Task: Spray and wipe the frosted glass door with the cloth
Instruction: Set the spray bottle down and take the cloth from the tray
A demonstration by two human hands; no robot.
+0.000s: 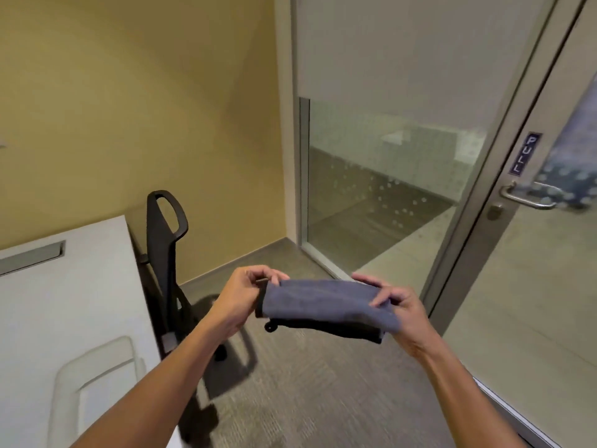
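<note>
Blue-grey cloth (326, 305) hung stretched between both hands over the carpet — the left hand (244, 297) pinched its left end, the right hand (399, 305) its right end, each grip closed on fabric. Frosted glass door (549, 253) stood just right, its handle (529, 197) under a PULL sign (525, 154); a black chair (164, 253) stood beside the white tabletop (64, 302).

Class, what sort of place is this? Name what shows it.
Probably an office meeting room: a black office chair beside a white table, grey carpet, and a frosted glass door labelled PULL.

glass door (529, 286) cut off right; patterned shape (568, 176) behind it blurred.
</note>
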